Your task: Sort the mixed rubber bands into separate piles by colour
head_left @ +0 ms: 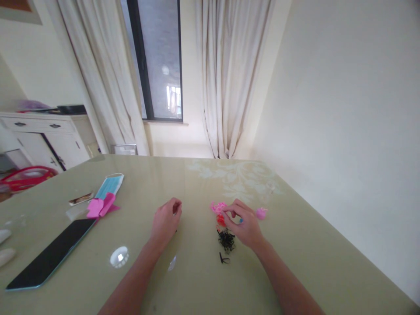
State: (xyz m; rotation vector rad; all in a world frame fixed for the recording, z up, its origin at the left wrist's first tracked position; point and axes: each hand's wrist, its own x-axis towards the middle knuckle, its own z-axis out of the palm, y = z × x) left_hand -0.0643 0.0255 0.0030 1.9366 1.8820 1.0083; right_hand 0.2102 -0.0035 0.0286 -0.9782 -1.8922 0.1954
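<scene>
My left hand point(166, 219) is above the table, its fingers curled together; whatever they may hold is hidden, though a small dark bit shows beneath it. My right hand point(244, 224) is over the small piles, thumb and forefinger pinched; I cannot make out anything between them. Just left of its fingertips lie a pink pile point(217, 207) and a red pile point(221, 220) of small bands. Nearer me is a tangled pile of thin black loops, like small elastic bands point(226, 240), with a few strays point(224, 259). A round pink-purple bundle point(261, 213) sits right of the hand.
On the table's point(197, 284) left lie a dark-screened tablet or phone point(54, 253), a bright pink piece point(101, 206), a blue face mask point(109, 186) and a small flat strip point(81, 199). A clear round object or reflection point(119, 257) is nearby. A wall point(354, 109) borders the right.
</scene>
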